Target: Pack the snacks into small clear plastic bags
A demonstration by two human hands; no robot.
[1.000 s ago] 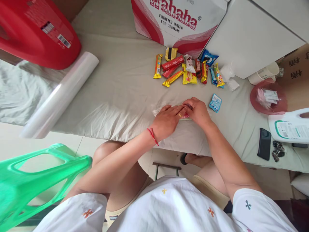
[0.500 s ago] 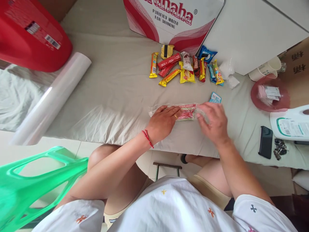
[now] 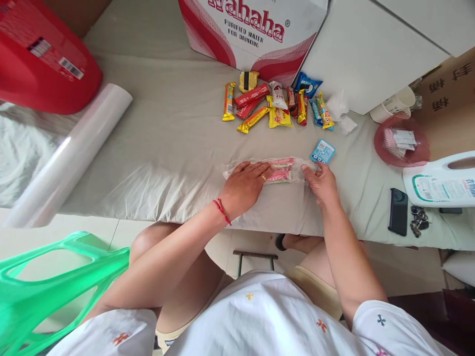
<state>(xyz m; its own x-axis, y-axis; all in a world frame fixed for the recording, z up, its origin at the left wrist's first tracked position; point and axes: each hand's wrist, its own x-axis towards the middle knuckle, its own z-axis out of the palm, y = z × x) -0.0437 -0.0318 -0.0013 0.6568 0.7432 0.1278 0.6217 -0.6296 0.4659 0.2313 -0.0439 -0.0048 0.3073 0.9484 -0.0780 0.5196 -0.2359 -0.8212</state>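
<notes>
On the cloth-covered surface near its front edge lies a pink-and-green packet (image 3: 281,171) inside clear plastic wrap (image 3: 299,170). My left hand (image 3: 247,184) rests flat over its left part, fingers stretched out to the right, hiding some of it. At the other end, my right hand (image 3: 321,182) pinches the loose right end of the wrap between thumb and fingers. A small blue flat pack (image 3: 322,151) lies just beyond my right hand, not touched by it.
Several wrapped snacks (image 3: 267,104) lie before a water carton (image 3: 252,34). A plastic film roll (image 3: 74,148) and a red jug (image 3: 44,59) are at left. At right are a pink basket (image 3: 384,143), a white bottle (image 3: 441,183), a phone (image 3: 398,211) and keys (image 3: 419,221).
My right hand has lowered from a blurred motion above the wrap and now grips its right end. More of the blue pack shows. My left hand stays on the packet; the view shifted slightly.
</notes>
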